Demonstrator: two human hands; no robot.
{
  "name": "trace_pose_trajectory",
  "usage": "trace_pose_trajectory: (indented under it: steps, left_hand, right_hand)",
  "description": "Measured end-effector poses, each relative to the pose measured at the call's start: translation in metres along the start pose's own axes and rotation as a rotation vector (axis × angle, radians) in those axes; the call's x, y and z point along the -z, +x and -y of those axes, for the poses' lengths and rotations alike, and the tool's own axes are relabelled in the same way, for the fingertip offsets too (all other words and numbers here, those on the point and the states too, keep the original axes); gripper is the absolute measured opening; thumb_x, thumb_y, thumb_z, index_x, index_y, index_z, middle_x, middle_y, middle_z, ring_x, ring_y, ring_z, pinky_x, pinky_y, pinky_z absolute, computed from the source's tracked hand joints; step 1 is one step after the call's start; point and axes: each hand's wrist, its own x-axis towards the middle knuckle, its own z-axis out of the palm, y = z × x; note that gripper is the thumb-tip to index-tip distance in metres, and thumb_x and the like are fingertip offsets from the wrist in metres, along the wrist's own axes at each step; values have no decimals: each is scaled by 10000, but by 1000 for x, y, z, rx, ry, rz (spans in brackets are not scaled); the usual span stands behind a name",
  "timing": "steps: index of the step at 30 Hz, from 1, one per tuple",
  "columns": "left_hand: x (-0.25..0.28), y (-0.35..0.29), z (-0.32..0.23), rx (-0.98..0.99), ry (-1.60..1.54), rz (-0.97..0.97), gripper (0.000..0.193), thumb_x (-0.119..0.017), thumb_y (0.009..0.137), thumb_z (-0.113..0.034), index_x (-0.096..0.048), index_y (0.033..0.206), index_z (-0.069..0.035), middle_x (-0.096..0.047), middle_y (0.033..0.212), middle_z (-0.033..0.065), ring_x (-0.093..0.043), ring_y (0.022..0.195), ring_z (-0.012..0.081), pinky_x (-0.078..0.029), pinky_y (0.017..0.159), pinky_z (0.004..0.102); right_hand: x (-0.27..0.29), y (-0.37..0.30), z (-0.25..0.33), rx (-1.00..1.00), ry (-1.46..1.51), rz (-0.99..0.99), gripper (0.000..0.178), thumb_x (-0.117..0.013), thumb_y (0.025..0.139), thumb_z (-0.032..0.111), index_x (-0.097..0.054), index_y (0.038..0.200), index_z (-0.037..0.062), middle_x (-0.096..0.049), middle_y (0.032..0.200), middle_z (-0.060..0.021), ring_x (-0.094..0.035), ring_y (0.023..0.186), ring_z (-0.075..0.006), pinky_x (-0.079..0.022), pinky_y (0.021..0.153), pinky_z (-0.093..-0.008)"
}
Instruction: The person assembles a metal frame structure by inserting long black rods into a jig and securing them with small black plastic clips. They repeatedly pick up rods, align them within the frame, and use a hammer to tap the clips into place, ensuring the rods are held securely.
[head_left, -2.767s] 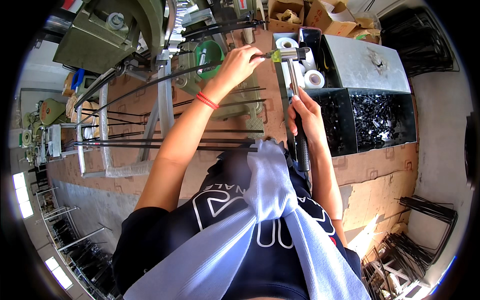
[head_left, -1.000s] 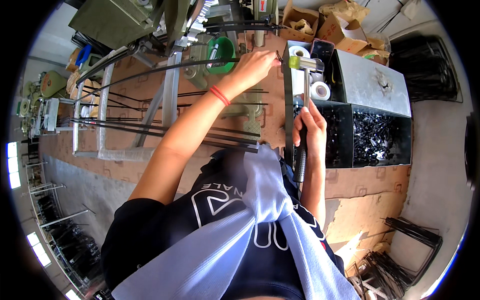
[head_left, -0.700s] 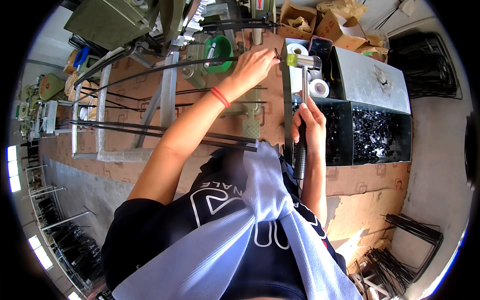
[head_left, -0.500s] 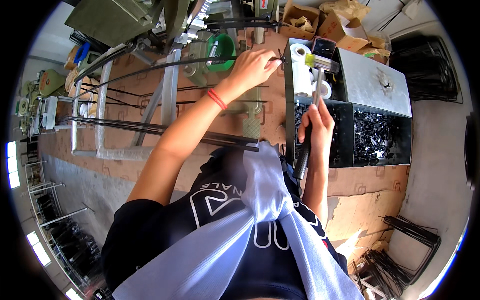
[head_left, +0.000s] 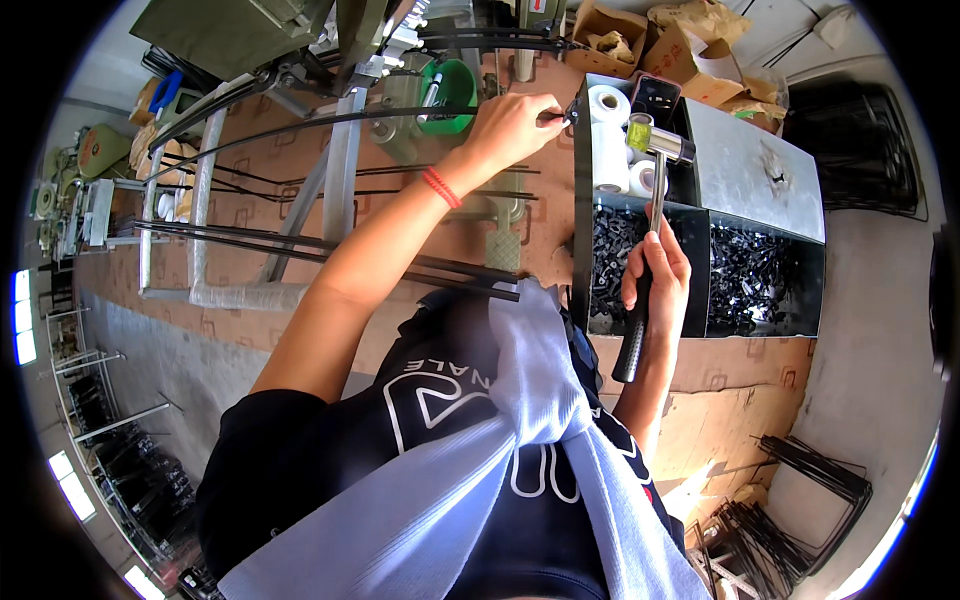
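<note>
My left hand (head_left: pixel 513 130), with a red bracelet at its wrist, is closed on the end of a long thin black strip (head_left: pixel 410 113). That strip runs off to the left over a metal frame, and a small dark tip pokes out past my fingertips. My right hand (head_left: pixel 664 272) grips a mallet (head_left: pixel 657 192) by its shaft, just above the black grip. The mallet's head, yellow-green on one face and metal on the other, is raised over the black bin, apart from the strip.
The black compartment bin (head_left: pixel 707 270) on my right holds small black parts, white rolls (head_left: pixel 608 150) and a phone (head_left: pixel 655 97). Several black strips (head_left: pixel 400 262) lie across the metal frame (head_left: pixel 343 190) before me. A green container (head_left: pixel 455 95) and green machinery stand beyond; cardboard boxes (head_left: pixel 700 60) are at the back right.
My right hand and the mallet have moved to the right and slightly nearer to me, away from the strip's end. My left hand stays nearly in place, still holding the strip.
</note>
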Motion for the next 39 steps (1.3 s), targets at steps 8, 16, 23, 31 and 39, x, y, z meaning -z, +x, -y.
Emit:
trace_pose_trajectory:
  steps: [8,16,23,31,39]
  left_hand:
    - [6,-2,-1,12,29,-148,191,-640,766,-234,-612,807,-50,-640,691,124,-623,649,294,-486,594,370]
    - [12,-6,13,-11,17,38,130,-573,824,-156,-567,844,-27,-616,682,117,-615,639,282,-461,562,370]
    - [8,-12,14,-68,99,-99,108,-567,820,-135,-550,790,-32,-617,689,125,-592,626,322,-450,580,399]
    - [7,-11,12,-46,76,-105,121,-584,813,-146,-538,787,-36,-618,681,107,-594,628,312,-446,583,401]
    - [6,-12,12,-28,98,-99,116,-575,820,-155,-550,802,-44,-611,672,106,-585,630,308,-434,612,396]
  right_hand:
    - [-28,6,2,-44,-167,52,214,-412,906,84,-527,1068,6,-413,555,2,-396,367,-80,-310,317,-203]
    - [-52,9,-11,19,-165,31,278,-418,920,119,-488,1169,17,-408,568,5,-378,358,-78,-303,308,-210]
    - [-43,4,-16,-104,-81,54,275,-415,923,117,-488,1163,4,-409,553,2,-386,353,-96,-312,317,-230]
    - [-49,0,-12,-97,-64,37,205,-419,921,122,-511,1076,24,-402,539,1,-370,340,-92,-306,310,-224]
    - [-51,0,-14,-111,-161,-28,160,-429,914,115,-516,1000,11,-419,544,-2,-390,348,-93,-309,318,-214]
